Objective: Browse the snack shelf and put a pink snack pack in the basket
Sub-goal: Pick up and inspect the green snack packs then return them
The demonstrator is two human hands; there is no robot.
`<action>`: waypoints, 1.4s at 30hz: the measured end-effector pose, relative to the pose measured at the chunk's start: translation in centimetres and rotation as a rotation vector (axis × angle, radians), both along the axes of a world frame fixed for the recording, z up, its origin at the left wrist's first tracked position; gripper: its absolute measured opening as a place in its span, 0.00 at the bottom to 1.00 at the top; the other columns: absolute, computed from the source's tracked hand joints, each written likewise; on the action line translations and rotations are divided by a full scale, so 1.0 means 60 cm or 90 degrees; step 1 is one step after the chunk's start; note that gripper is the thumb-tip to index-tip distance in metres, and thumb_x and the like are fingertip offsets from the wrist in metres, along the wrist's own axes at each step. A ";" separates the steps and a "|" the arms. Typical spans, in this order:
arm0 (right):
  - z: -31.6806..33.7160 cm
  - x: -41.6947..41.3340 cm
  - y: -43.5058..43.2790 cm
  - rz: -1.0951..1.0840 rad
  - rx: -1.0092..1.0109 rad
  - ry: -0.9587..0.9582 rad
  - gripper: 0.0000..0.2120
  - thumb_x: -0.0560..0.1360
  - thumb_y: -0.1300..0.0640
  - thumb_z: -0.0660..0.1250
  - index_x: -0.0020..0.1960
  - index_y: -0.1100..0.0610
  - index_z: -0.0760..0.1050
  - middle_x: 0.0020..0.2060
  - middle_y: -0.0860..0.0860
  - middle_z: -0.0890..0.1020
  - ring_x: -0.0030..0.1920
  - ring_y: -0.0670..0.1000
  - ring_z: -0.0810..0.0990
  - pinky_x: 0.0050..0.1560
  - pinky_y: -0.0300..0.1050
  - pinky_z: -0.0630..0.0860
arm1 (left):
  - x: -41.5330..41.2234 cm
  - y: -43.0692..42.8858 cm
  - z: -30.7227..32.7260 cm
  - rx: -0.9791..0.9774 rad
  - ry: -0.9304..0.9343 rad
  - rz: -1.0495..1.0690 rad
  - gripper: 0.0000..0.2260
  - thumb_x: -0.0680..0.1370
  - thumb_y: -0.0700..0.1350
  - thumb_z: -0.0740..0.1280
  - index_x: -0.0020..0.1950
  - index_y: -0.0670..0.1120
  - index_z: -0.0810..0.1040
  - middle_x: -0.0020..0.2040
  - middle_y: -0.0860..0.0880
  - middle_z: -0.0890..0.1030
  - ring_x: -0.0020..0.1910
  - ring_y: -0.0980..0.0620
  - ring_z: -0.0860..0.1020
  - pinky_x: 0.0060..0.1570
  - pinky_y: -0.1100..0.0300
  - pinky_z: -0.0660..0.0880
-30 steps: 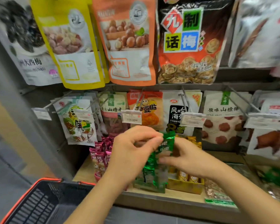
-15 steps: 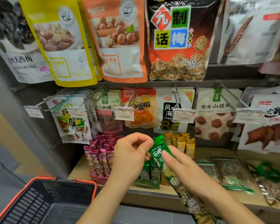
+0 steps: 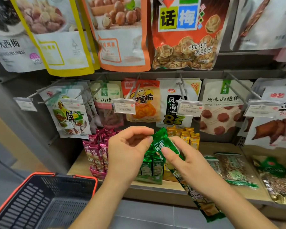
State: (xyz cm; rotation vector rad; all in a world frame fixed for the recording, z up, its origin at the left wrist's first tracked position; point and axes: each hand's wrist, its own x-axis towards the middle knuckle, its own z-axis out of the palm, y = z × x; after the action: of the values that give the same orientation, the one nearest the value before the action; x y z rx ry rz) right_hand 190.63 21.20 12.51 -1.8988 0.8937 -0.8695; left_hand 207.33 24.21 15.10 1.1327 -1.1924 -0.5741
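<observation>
Currently your left grip (image 3: 127, 151) and right grip (image 3: 188, 162) both pinch a long green foil snack pack (image 3: 162, 144), apparently inspecting it; pink foil snack packs (image 3: 96, 152) stand boxed on the wooden shelf (image 3: 210, 146) behind.

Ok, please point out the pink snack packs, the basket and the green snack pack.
pink snack packs (image 3: 94, 154), head view, front of one pack.
basket (image 3: 45, 195), head view, its dark inner wall.
green snack pack (image 3: 159, 141), head view, its upper printed face.

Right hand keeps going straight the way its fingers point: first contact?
Likely the left hand: the right hand points up-left, and the green pack it holds touches the left fingertips. Pink packs stand further along that line, though depth is unclear.
</observation>
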 end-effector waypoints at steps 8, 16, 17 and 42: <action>-0.010 -0.006 0.012 -0.077 -0.158 0.204 0.16 0.73 0.32 0.56 0.58 0.37 0.67 0.43 0.40 0.79 0.39 0.43 0.78 0.37 0.48 0.77 | -0.013 0.010 0.003 0.107 -0.226 -0.046 0.09 0.71 0.47 0.75 0.48 0.58 0.82 0.46 0.56 0.81 0.48 0.60 0.78 0.45 0.72 0.72; -0.012 -0.001 0.014 -0.109 -0.228 0.231 0.17 0.75 0.35 0.59 0.62 0.36 0.65 0.45 0.39 0.76 0.44 0.42 0.75 0.40 0.45 0.76 | -0.002 -0.002 0.003 0.228 0.058 -0.107 0.06 0.65 0.40 0.77 0.38 0.50 0.87 0.37 0.48 0.85 0.40 0.54 0.83 0.41 0.63 0.77; -0.012 -0.001 0.015 -0.109 -0.232 0.234 0.18 0.74 0.34 0.59 0.62 0.36 0.66 0.45 0.39 0.76 0.44 0.42 0.75 0.39 0.45 0.76 | 0.001 -0.003 0.002 0.243 0.089 -0.121 0.06 0.63 0.41 0.77 0.38 0.49 0.87 0.38 0.47 0.85 0.42 0.51 0.83 0.45 0.59 0.78; -0.024 -0.014 0.001 0.114 0.022 0.177 0.31 0.70 0.29 0.64 0.69 0.32 0.56 0.48 0.35 0.78 0.45 0.37 0.77 0.45 0.35 0.73 | 0.024 -0.010 -0.013 0.150 -0.357 0.006 0.12 0.81 0.39 0.60 0.40 0.51 0.69 0.32 0.54 0.70 0.30 0.62 0.68 0.31 0.67 0.63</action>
State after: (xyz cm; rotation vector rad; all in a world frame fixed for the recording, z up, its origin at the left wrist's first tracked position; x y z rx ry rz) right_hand 189.77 21.24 11.06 -2.0654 0.8782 -0.4881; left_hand 208.79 23.61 14.31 1.5611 -1.6243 -0.4050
